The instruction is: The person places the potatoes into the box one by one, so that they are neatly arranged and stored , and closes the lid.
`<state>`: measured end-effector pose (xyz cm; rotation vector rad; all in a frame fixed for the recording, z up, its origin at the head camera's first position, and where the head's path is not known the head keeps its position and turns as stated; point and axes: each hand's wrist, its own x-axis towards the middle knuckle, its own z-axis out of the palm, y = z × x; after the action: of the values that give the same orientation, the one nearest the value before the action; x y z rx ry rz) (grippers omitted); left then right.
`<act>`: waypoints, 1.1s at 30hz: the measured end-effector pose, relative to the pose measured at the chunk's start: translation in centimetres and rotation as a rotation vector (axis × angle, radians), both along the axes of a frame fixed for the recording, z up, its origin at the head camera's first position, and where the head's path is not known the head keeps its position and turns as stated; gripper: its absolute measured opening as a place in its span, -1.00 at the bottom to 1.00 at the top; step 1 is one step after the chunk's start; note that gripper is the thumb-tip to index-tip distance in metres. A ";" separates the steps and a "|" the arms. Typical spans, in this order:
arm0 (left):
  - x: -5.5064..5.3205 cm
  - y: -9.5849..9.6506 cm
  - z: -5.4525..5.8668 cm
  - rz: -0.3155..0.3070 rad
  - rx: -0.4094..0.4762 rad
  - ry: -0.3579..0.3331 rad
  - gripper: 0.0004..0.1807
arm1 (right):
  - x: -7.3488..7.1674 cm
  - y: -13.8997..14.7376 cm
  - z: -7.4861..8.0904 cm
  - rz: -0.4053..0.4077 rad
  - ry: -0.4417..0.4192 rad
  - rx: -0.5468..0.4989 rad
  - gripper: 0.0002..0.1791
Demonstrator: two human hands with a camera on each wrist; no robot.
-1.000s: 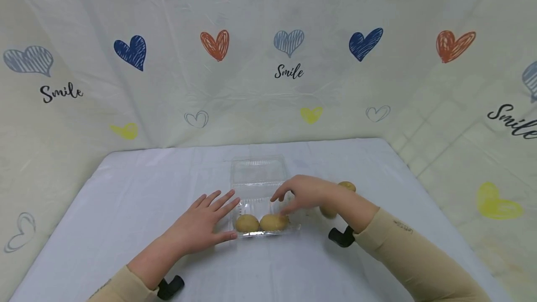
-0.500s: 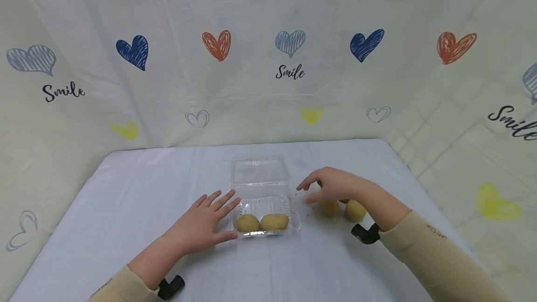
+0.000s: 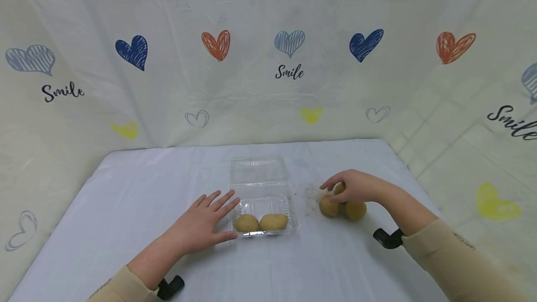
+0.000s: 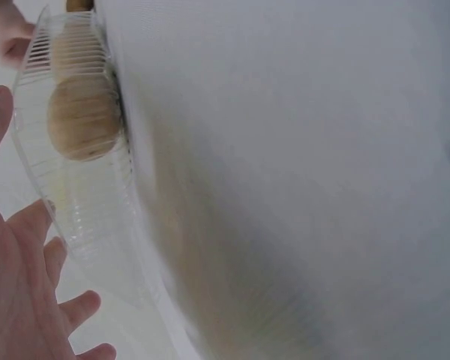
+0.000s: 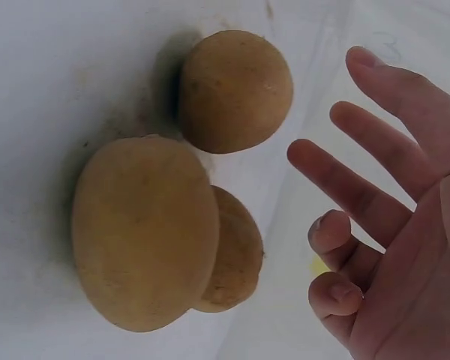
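Note:
A clear plastic clamshell box [image 3: 261, 205] stands with its lid [image 3: 258, 171] folded back. Two potatoes, a rounder one [image 3: 246, 223] and a longer one [image 3: 273, 222], lie along its near side. My left hand [image 3: 201, 228] is spread flat at the box's left side; in the left wrist view its fingertips are right at the clear rim [image 4: 41, 176]. To the right, three potatoes lie grouped on the cloth, and my right hand [image 3: 358, 187] hovers over them. The right wrist view shows its fingers apart from the large potato [image 5: 146, 232], the round potato [image 5: 236, 90] and the partly hidden potato [image 5: 240, 251].
A white cloth [image 3: 138, 199] covers the table. Brown dirt specks [image 3: 312, 195] mark it between the box and the loose potatoes. Behind the table hangs a pale backdrop [image 3: 247, 83] printed with hearts. Each wrist carries a black camera mount, such as the right mount [image 3: 388, 238].
My right hand has left the box and moved right to above the loose potatoes, holding nothing. My left hand and the two boxed potatoes have stayed in place.

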<state>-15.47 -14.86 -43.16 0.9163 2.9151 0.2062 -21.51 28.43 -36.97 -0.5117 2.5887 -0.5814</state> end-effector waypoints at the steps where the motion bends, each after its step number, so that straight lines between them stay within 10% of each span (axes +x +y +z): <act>1: 0.0 0.0 0.0 -0.001 0.000 0.000 -0.04 | 0.0 0.0 -0.2 -0.007 -0.007 0.014 -0.54; 33: -0.2 -0.2 -0.3 -0.012 0.006 0.007 -0.05 | 0.2 -1.0 -2.6 0.117 0.113 0.182 -0.42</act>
<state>-15.65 -15.04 -43.43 0.9377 2.9161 0.2117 -21.27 27.48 -39.60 -0.6455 2.6618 -0.2813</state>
